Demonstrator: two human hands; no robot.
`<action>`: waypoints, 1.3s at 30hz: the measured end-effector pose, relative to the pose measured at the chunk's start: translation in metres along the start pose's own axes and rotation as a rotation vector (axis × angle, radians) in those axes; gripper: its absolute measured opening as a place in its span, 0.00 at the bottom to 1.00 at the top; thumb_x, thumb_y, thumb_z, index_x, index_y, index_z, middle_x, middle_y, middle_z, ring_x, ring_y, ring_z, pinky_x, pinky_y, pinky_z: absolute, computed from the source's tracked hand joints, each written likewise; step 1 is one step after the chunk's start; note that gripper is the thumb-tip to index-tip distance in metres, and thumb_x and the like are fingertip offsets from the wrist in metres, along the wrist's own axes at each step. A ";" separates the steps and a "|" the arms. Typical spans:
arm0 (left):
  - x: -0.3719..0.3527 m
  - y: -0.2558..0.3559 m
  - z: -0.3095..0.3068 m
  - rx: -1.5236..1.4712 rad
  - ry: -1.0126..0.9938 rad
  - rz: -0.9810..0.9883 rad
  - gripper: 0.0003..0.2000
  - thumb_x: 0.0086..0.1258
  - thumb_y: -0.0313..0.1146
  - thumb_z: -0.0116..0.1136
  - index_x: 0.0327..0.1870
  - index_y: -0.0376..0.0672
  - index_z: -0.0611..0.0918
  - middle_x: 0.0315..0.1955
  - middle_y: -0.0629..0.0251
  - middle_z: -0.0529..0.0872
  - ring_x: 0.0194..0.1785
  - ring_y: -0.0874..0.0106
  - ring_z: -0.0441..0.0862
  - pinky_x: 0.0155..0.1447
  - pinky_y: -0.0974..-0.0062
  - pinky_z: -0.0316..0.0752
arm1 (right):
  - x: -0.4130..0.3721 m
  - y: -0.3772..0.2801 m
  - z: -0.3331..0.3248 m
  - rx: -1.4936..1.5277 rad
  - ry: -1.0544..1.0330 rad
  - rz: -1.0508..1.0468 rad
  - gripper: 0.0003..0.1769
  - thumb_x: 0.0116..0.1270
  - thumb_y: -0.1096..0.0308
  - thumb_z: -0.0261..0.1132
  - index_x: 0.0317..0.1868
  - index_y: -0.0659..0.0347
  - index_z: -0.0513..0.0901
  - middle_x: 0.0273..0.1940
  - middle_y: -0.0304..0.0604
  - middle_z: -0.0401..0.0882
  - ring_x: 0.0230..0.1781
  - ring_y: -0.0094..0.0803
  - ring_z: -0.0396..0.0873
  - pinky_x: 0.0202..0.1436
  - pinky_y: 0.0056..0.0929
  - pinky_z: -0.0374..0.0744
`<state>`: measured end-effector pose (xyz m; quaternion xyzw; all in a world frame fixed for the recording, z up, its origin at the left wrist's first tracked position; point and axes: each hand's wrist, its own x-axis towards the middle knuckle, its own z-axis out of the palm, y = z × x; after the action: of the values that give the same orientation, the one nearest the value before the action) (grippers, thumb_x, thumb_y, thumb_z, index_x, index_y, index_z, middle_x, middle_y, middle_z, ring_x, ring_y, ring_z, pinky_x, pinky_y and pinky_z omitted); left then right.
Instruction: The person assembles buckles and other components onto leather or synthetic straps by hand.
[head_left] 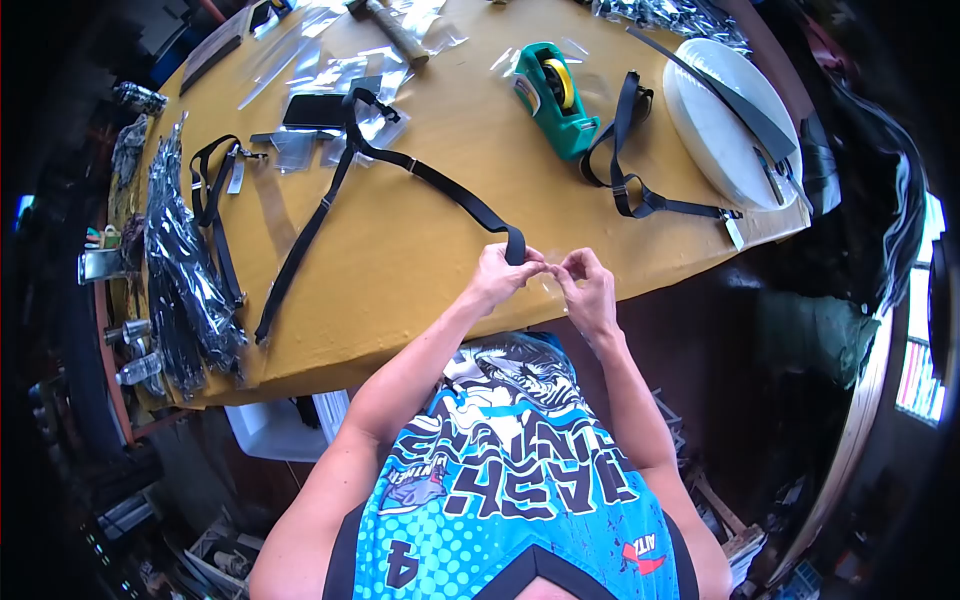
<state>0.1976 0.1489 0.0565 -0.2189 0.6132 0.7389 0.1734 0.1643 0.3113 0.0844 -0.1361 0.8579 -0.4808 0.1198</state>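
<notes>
Black Y-shaped suspenders lie across the table, one strap running to its front edge. My left hand is closed on that strap's end, which loops up beside the fingers. Close against it, my right hand is closed in a pinch, fingertips almost meeting the left ones. What the right fingers hold is too small to make out; a bit of clear film seems to show just below them. Another pair of black suspenders with a white tag lies to the right, and a black strap with a tag lies on the left.
On the yellow-covered table stand a green tape dispenser and a round white slab with a dark strip on it. A black phone, clear plastic sleeves, a hammer and a plastic-wrapped bundle lie around.
</notes>
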 end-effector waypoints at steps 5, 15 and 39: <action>-0.002 -0.008 -0.005 -0.059 -0.073 0.070 0.16 0.55 0.36 0.69 0.39 0.36 0.81 0.24 0.71 0.81 0.26 0.83 0.73 0.30 0.86 0.69 | -0.004 0.025 0.004 0.381 -0.039 0.103 0.09 0.62 0.73 0.62 0.40 0.69 0.77 0.29 0.38 0.80 0.30 0.22 0.78 0.34 0.21 0.75; -0.001 -0.050 -0.005 -0.279 -0.151 -0.053 0.16 0.64 0.33 0.59 0.48 0.33 0.76 0.35 0.61 0.82 0.36 0.76 0.78 0.41 0.80 0.75 | -0.022 0.040 0.012 0.500 -0.218 0.401 0.06 0.63 0.72 0.62 0.33 0.67 0.80 0.22 0.35 0.77 0.20 0.19 0.73 0.26 0.17 0.72; -0.045 -0.061 0.022 -0.592 0.245 -0.040 0.09 0.64 0.31 0.60 0.42 0.39 0.78 0.35 0.65 0.83 0.40 0.72 0.81 0.44 0.77 0.77 | -0.034 0.063 0.006 0.436 -0.735 0.374 0.11 0.62 0.65 0.65 0.30 0.66 0.82 0.18 0.31 0.72 0.17 0.15 0.66 0.21 0.15 0.64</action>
<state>0.2649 0.1826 0.0336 -0.3590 0.3836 0.8498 0.0415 0.1911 0.3501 0.0293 -0.1121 0.6472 -0.5400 0.5263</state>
